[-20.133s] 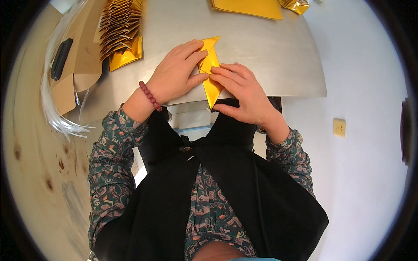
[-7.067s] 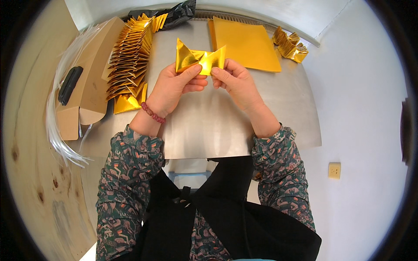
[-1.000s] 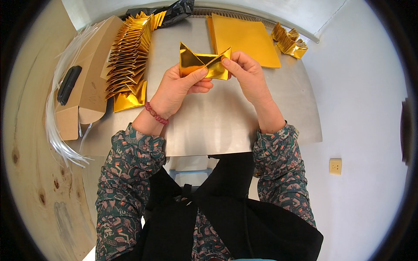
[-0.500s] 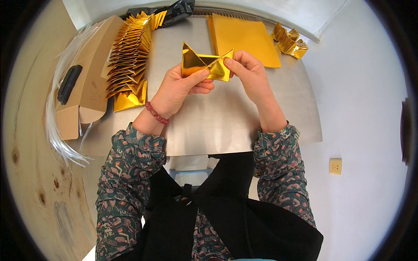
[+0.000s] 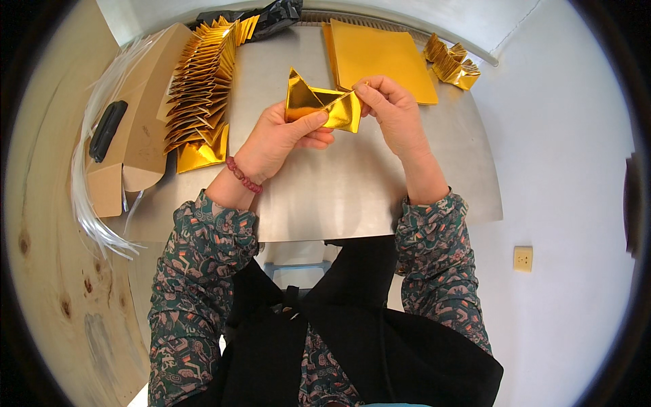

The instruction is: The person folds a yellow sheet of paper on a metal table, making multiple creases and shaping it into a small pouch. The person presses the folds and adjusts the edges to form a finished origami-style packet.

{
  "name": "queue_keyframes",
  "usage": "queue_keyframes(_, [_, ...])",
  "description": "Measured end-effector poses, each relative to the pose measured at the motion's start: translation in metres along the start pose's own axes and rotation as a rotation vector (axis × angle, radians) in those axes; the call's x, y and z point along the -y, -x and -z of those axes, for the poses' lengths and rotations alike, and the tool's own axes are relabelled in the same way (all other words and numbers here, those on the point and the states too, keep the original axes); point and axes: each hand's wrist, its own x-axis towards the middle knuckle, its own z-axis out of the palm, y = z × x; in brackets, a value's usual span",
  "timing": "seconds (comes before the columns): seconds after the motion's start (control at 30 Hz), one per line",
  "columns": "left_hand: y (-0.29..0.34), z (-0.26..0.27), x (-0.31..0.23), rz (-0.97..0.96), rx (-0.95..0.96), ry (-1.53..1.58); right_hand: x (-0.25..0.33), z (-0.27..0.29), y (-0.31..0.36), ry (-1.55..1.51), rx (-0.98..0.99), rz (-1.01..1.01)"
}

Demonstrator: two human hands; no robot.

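Barely shifted since half a second ago: gold folded paper [image 5: 323, 107] held above grey table [image 5: 352, 190], left hand [image 5: 281, 136] pinching its left part, thumb across front, right hand [image 5: 390, 112] nipping right end. Lower edge hidden behind fingers. Flat gold sheets [image 5: 380, 54] beyond; folded pieces [image 5: 203, 81] stacked left; more [image 5: 453, 64] far right, hard to make out.

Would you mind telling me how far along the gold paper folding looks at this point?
Done: a long row of folded gold pieces lies at the left of the metal table, with a small pile of folded pieces at the far right. In hand: the left hand and right hand hold a partly folded gold sheet above the table. Left: a stack of flat gold sheets is unfolded.
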Motion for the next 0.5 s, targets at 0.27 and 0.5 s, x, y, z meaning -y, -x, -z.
queue_keyframes(0.27, [0.0007, -0.0006, -0.0019, 0.065, 0.020, 0.039, -0.0008, 0.0015, -0.0004, -0.083, -0.009, 0.006])
queue_keyframes(0.5, [0.0008, 0.0019, -0.0029, 0.120, 0.069, 0.046, 0.0013, 0.0079, -0.0004, -0.101, 0.045, 0.004])
